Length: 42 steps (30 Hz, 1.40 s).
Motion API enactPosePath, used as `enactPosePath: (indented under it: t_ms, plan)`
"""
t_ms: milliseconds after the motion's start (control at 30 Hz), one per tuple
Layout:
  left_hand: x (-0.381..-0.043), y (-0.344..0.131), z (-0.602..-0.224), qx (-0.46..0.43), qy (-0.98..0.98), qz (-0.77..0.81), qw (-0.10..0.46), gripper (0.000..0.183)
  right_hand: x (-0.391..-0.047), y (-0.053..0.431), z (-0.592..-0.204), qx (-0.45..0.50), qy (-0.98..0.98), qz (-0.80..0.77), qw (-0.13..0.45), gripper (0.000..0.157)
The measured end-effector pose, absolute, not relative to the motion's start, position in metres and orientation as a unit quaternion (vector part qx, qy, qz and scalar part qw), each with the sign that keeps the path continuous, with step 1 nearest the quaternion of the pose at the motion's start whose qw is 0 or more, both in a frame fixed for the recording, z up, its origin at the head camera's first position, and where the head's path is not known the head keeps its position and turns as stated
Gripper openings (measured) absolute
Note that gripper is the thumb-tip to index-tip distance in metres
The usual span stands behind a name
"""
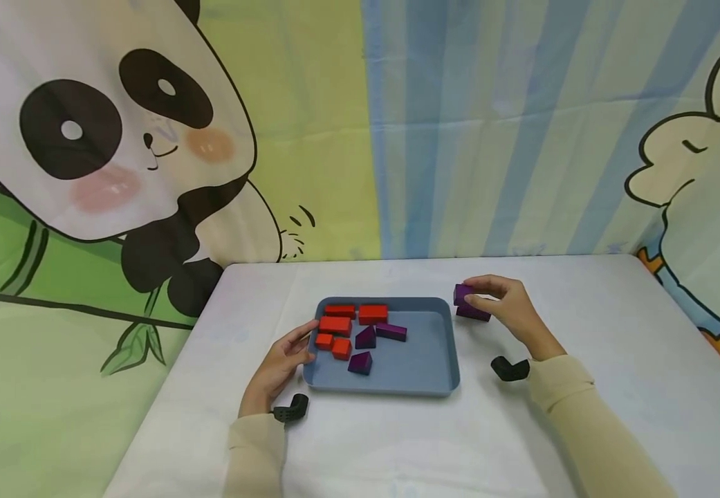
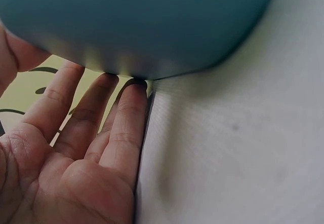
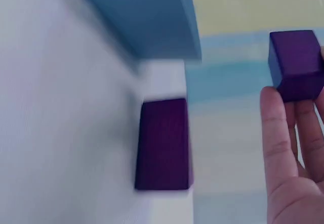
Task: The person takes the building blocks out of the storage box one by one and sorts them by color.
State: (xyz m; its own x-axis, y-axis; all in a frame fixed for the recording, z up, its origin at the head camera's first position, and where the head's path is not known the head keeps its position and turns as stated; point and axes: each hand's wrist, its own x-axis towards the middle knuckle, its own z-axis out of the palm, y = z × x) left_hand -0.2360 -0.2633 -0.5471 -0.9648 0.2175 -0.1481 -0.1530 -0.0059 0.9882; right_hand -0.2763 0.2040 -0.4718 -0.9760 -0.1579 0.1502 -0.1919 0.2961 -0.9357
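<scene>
White tabletop (image 1: 584, 415), panda-print backdrop (image 1: 98, 138) behind. Left hand (image 1: 281, 363) open, straight fingers (image 2: 124, 127) against left edge of blue tray (image 1: 422, 366) holding red and purple blocks. Right hand (image 1: 509, 308) pinches purple cube (image 3: 296, 64), lifted. Under it purple rectangular block (image 3: 163, 144) flat on tabletop, just right of tray, long axis roughly along tray edge.

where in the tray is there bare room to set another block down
The right half of the blue tray is bare, between the purple blocks and its right wall. The left half is crowded with red blocks, next to the left hand.
</scene>
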Motion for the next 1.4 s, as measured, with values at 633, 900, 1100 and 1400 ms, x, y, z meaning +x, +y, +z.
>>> enactPosePath:
  t_ms: [633, 900, 1100, 1400]
  plan:
    - [-0.235, -0.262, -0.545, 0.018, 0.696, 0.706, 0.127, 0.078, -0.278, 0.282, -0.49, 0.067, -0.839, 0.54, -0.02, 0.051]
    - [-0.235, -0.261, -0.544, 0.02, 0.694, 0.708, 0.127, 0.079, -0.284, 0.291, -0.503, 0.06, -0.854, 0.513, -0.064, 0.051]
    - [-0.234, -0.26, -0.543, 0.019, 0.694, 0.708, 0.125, 0.078, -0.288, 0.294, -0.511, 0.056, -0.853, 0.512, -0.082, 0.052]
    - [-0.234, -0.261, -0.544, 0.027, 0.692, 0.711, 0.126, 0.078, -0.29, 0.294, -0.512, 0.061, -0.858, 0.503, -0.089, 0.052]
